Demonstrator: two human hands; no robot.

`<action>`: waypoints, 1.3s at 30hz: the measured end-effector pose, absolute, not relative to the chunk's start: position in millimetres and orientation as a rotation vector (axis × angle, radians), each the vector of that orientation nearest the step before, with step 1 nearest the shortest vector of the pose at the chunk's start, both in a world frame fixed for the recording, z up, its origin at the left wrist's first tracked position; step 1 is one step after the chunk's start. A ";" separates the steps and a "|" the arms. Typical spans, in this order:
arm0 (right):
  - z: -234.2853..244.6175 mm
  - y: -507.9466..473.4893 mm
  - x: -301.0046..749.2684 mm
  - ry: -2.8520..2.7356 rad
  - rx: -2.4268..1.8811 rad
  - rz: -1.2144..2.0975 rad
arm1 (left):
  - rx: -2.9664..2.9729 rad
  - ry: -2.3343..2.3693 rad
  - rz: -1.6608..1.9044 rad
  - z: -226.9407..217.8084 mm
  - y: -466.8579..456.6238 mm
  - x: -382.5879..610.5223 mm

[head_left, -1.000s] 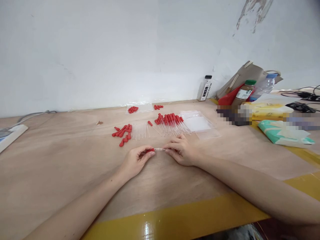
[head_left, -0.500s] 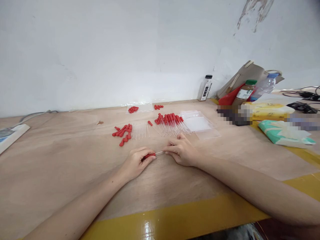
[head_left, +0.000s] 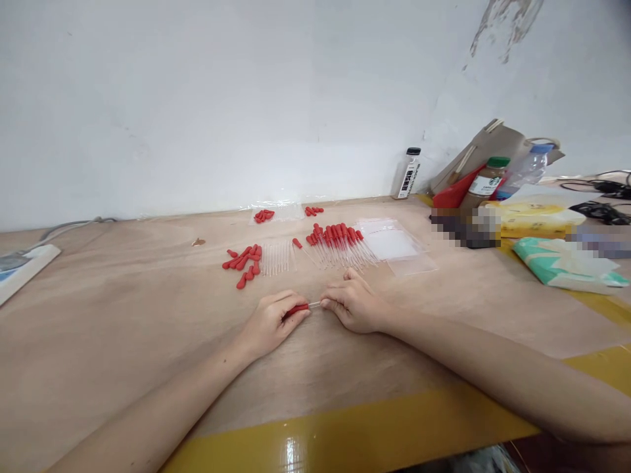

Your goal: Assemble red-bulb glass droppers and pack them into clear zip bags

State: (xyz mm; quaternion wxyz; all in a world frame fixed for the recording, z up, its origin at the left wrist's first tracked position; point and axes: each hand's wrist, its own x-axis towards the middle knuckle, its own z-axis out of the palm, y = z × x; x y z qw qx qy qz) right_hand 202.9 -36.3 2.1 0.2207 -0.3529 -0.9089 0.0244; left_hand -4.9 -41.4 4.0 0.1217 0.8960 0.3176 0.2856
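While my left grip (head_left: 274,323) is closed on a red bulb (head_left: 298,307), my right grip (head_left: 357,306) is clamped on a slender clear tube (head_left: 314,305) whose other end meets that bulb. Both pieces lie in line between my hands, near the middle of the bench (head_left: 148,295); only a short stretch of tube shows, and I cannot tell how far it goes inside. Beyond my left grip lie a loose cluster of bulbs (head_left: 244,257) and, just beside it, a row of clear tubes (head_left: 277,259). Right of that row come a lone red-topped dropper (head_left: 296,244) and a pile of droppers (head_left: 340,238), red ends away from me, with flat clear bags (head_left: 394,242) next to the pile. Farther back, near the wall (head_left: 197,112), a small bag (head_left: 286,212) carries a few red bulbs. Yellow tape (head_left: 345,417) runs along the front edge.
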 end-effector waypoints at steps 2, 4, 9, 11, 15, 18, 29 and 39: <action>5.9 -36.3 202.0 -2.537 -1.018 0.135 | 2.645 0.901 0.835 4.4 -38.7 -5.8; 11.6 -36.3 201.2 -2.546 -1.050 0.140 | 2.670 0.895 0.877 5.0 -35.7 -6.7; 28.2 -34.5 205.6 -2.566 -1.065 0.040 | 2.628 1.007 1.058 3.2 -29.2 -10.9; 31.8 -28.4 211.3 -2.520 -1.179 0.128 | 2.571 1.137 1.077 0.3 -24.7 -15.1; 30.8 0.6 221.6 -2.126 -1.529 0.317 | 2.452 1.466 1.103 -3.5 -9.2 -28.9; 27.8 28.6 218.9 -1.895 -1.738 0.218 | 2.408 1.765 1.180 -1.0 2.1 -41.7; 20.7 70.8 186.7 -1.847 -1.993 -0.070 | 2.097 2.010 1.052 5.4 9.1 -58.6; 22.5 54.1 147.1 -2.067 -1.696 -0.074 | 1.984 1.880 1.069 -2.6 18.8 -66.0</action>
